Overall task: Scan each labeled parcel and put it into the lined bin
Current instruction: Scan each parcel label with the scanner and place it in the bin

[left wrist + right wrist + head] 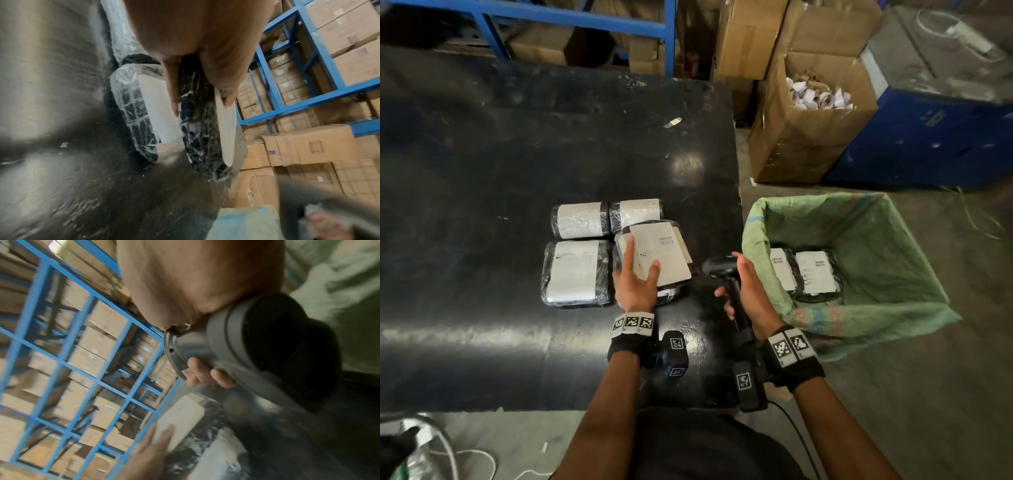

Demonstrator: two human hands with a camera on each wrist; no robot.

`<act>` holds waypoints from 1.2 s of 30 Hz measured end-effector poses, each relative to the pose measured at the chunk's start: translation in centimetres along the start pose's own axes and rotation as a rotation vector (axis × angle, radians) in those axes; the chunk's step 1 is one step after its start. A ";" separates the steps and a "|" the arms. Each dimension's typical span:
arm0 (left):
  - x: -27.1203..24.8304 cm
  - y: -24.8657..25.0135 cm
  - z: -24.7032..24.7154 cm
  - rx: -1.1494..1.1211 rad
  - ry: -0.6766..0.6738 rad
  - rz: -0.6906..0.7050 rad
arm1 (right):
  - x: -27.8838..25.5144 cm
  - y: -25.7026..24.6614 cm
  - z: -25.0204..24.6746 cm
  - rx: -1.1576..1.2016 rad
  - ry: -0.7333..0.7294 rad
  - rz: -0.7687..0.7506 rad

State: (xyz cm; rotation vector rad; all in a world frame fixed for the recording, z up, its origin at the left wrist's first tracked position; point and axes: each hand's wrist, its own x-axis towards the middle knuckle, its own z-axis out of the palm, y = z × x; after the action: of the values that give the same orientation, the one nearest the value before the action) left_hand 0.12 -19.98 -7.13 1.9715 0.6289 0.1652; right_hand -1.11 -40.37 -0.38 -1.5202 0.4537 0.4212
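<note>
Several black-wrapped parcels with white labels lie together on the black table [517, 154]. My left hand [642, 263] grips one labeled parcel [664, 253], thumb on its label, held a little above another parcel. In the left wrist view my left hand [201, 108] pinches that parcel [197, 129] at its edge. My right hand [729, 281] grips a black barcode scanner [717, 269] by its handle, just right of the held parcel. The right wrist view shows the scanner [257, 337] in my right hand [197, 353], above the parcel [185, 418]. The green-lined bin [876, 240] stands right of the table with two parcels [815, 274] inside.
Three more parcels [577, 270] lie left of and behind the held one. An open cardboard box [815, 130] of paper scraps and a blue container [928, 137] stand beyond the bin. Blue racking [585, 20] with cartons runs behind the table. A small scrap [672, 122] lies on the far table.
</note>
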 end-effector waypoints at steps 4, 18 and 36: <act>-0.2 2.6 0.2 -0.084 0.056 0.085 | -2.2 -4.7 1.0 0.066 -0.043 -0.206; -0.6 6.0 -0.7 -0.082 0.058 0.256 | -6.2 -11.3 2.7 0.088 -0.126 -0.358; 1.0 5.8 -1.8 -0.070 0.090 0.223 | -4.6 -9.9 2.9 0.150 -0.126 -0.242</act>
State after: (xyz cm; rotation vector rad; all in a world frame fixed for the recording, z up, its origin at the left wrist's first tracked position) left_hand 2.36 -20.09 -1.46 1.9714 0.4521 0.4094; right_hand 0.27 -37.48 10.44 -1.3744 0.1947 0.2849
